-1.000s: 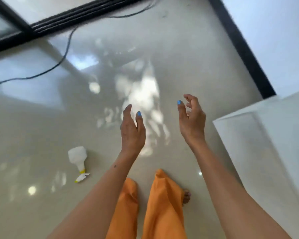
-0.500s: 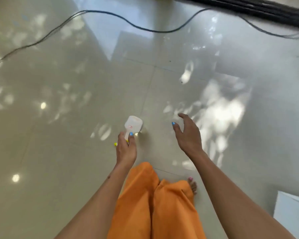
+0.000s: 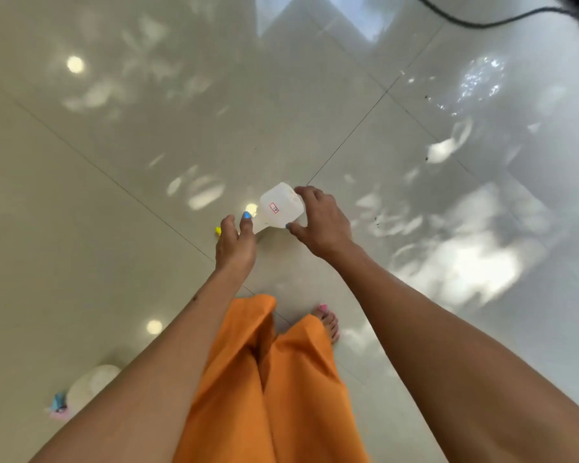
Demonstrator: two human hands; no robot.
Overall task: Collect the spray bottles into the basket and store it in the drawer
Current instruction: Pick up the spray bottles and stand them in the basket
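Spray bottle [image 3: 280, 208] is off the floor [image 3: 121, 135], held tilted between both hands ahead of the orange trousers [image 3: 268, 379]. Left hand [image 3: 236, 247] grips the neck/trigger end, fingers curled round it, yellow nozzle tip [image 3: 218, 230] poking out beside the knuckles. Right hand [image 3: 321, 222] clamps the translucent body, thumb on the near edge, fingers over the far corner. Both arms reach forward and down, wrists roughly level. To do it well, my read: 1 hand is enough, keep the neck grip, stay off the trigger, free the right for the next pickup. A 2nd bottle [image 3: 91, 385] with a blue-pink head lies on the floor at lower left, half hidden by the left forearm. Basket and drawer not in view, so locate them first.
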